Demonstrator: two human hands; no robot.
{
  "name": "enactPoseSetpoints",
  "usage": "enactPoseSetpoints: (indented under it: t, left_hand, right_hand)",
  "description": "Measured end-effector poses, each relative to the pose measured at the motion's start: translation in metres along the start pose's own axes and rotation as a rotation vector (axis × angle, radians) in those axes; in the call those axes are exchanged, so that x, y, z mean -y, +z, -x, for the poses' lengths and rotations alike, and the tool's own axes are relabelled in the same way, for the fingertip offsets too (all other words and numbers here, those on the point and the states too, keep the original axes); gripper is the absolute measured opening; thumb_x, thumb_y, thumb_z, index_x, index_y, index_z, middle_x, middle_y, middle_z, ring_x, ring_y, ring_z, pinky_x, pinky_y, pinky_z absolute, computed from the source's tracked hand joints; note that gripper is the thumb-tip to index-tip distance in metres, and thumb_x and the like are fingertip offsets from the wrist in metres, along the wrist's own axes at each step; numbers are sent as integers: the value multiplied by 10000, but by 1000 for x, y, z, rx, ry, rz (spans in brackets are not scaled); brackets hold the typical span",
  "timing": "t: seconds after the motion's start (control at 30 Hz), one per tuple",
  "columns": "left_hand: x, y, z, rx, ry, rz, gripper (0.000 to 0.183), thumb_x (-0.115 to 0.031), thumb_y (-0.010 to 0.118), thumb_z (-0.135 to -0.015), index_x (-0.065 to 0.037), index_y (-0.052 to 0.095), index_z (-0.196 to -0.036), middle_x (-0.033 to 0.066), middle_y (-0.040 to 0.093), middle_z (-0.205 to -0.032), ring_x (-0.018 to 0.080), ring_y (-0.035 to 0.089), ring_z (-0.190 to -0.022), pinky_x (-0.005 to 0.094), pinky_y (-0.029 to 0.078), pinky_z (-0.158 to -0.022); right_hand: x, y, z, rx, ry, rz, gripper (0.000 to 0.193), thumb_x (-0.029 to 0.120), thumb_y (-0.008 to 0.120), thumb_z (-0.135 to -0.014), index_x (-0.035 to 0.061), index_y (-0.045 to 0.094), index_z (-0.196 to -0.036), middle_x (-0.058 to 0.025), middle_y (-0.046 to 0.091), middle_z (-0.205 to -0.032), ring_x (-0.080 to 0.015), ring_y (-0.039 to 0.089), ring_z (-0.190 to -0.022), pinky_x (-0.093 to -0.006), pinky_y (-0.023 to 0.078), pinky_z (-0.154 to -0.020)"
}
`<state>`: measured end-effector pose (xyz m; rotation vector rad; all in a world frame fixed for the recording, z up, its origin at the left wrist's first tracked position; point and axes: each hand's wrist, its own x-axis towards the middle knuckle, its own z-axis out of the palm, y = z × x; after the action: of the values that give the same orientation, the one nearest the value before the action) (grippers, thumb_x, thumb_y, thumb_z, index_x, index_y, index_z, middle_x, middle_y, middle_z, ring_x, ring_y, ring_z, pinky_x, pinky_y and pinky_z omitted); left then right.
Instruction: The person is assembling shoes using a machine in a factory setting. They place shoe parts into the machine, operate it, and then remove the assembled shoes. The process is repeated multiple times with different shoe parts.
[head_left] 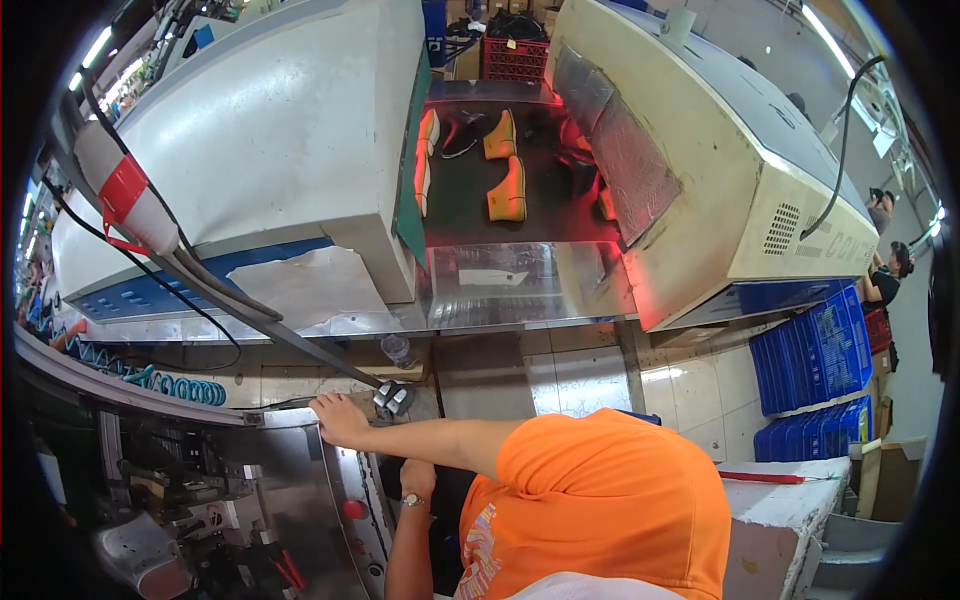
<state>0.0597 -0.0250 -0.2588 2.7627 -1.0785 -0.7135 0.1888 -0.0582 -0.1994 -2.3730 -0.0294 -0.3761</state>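
Note:
My right hand [341,420] lies on the metal corner of the machine [285,418] at lower left, its fingers stretched over the edge and holding nothing. Below that forearm is my left hand [418,482], with a watch at the wrist, close to the machine's side panel and its red button [354,509]. The right forearm hides the left fingers. Farther off, yellow boot-shaped shoe uppers [507,195] and a dark shoe [463,134] lie on a dark conveyor belt [455,210] under red light. I cannot make out the pieces along its sides fully.
A white machine hood [270,120] and a cream hood [740,190] flank the belt. Blue crates [810,350] stand at right, near a white-topped stand [790,490]. Coiled teal hose [175,388] hangs at left; a clear cup [397,350] stands below the conveyor. People are at far right.

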Motion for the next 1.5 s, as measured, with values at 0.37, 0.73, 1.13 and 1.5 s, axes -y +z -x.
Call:
enactPoseSetpoints:
  t: [0.37,0.73,1.13,1.5]
  left_hand:
    - [-4,-22,14,65,-69,128,223,-41,550,-710,5,601,-923,217,620,-829,353,613,-803,430,495,-745]
    - [-36,0,55,-367,-313,453,152,-144,563,-698,-41,546,-809,175,609,-747,348,604,-729,458,473,-660]
    - [-29,21,73,-390,-483,489,256,-290,556,-812,-134,618,-1006,70,630,-932,272,613,-849,390,491,-710]
    - [-32,34,48,-369,-596,393,296,-318,545,-819,-37,624,-865,128,606,-885,309,614,-784,410,504,-654]
  right_hand:
    - [0,-3,-1,13,-20,6,340,137,585,-664,63,517,-988,-103,532,-961,-263,497,-968,-390,396,-817]
    - [26,-35,-4,279,63,-4,365,203,562,-734,78,549,-1077,-150,575,-1031,-341,519,-982,-437,397,-833]
    - [-10,-6,-2,100,-131,65,343,120,534,-780,49,530,-1116,-129,564,-1070,-317,525,-966,-426,414,-808]
    - [-21,1,-1,68,-223,86,346,135,509,-796,50,539,-1130,-131,581,-1065,-314,541,-953,-403,423,-810]
